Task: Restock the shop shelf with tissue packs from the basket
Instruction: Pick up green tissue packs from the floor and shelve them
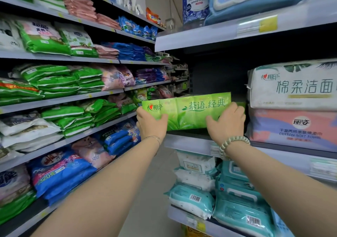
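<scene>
A light green tissue pack (187,112) with a leaf print stands on its long edge at the front of the right-hand shelf (189,142). My left hand (150,122) grips its left end, with the thumb on the front face. My right hand (227,121) holds its right end, fingers curled over the top edge. Behind the pack the shelf bay is dark and I cannot see what is inside. The basket is out of view.
To the right of the pack, a white cotton towel pack (293,85) lies on a pink and blue one (295,127). Teal wet-wipe packs (237,205) fill the shelf below. Across the aisle on the left, shelves (60,98) hold green, blue and pink bags.
</scene>
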Demonstrator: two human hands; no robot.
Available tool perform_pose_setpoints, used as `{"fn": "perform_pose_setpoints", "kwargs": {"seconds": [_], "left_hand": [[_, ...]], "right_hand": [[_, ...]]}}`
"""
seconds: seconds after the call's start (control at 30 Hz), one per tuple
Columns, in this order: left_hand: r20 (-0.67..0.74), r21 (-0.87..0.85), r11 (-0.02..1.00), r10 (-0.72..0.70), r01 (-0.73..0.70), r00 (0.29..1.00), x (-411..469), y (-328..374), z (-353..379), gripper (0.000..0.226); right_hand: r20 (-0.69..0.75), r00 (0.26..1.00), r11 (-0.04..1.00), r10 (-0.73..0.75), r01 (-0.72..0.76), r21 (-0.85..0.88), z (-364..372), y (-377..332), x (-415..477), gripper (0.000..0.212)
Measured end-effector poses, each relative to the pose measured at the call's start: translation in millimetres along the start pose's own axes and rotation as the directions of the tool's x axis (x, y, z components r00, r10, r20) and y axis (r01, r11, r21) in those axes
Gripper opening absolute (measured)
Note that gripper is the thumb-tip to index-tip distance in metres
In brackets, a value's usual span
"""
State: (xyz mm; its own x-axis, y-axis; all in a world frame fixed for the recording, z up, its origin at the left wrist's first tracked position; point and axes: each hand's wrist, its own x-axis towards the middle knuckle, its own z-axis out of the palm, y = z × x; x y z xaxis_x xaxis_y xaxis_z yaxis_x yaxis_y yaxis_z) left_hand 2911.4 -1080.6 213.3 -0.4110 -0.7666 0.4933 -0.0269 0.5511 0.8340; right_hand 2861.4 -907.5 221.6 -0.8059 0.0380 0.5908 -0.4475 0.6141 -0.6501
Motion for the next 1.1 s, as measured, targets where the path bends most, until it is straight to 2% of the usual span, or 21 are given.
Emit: {"fn": "perform_pose_setpoints", "kwargs": {"seconds": [0.1, 0.33, 0.63, 0.73, 0.93, 1.1], "left_hand": [[0.049, 0.015, 1.0, -0.015, 0.014, 0.999, -2, 3, 10, 0.066], [0.136, -0.004, 1.0, -0.014, 0.015, 0.991, -4, 12, 22, 0.063], [0.249, 0.0, 1.0, -0.014, 0.015, 0.968, 4, 12, 36, 0.062], [0.272, -0.001, 1.0, -0.018, 0.02, 0.962, 4, 12, 40, 0.064], [0.322, 0.005, 1.0, -0.021, 0.02, 0.946, 5, 10, 44, 0.073], [0.349, 0.19, 0.982, -0.054, -0.015, 0.936, 8, 9, 41, 0.075]], "right_hand": [[-0.001, 1.0, 1.0, 0.001, -0.001, -0.015, -3, 8, -5, 0.074], [0.075, 0.997, 0.997, -0.024, 0.03, -0.072, -10, 24, -17, 0.078], [0.158, 0.987, 0.989, -0.031, 0.053, -0.14, -3, 33, -33, 0.097], [0.113, 0.988, 0.975, -0.11, 0.129, -0.183, 0, 35, -35, 0.099], [0.172, 0.965, 0.948, -0.197, 0.232, -0.216, -3, 36, -34, 0.093], [0.193, 0.958, 0.929, -0.214, 0.26, -0.262, -4, 38, -38, 0.084]]}}
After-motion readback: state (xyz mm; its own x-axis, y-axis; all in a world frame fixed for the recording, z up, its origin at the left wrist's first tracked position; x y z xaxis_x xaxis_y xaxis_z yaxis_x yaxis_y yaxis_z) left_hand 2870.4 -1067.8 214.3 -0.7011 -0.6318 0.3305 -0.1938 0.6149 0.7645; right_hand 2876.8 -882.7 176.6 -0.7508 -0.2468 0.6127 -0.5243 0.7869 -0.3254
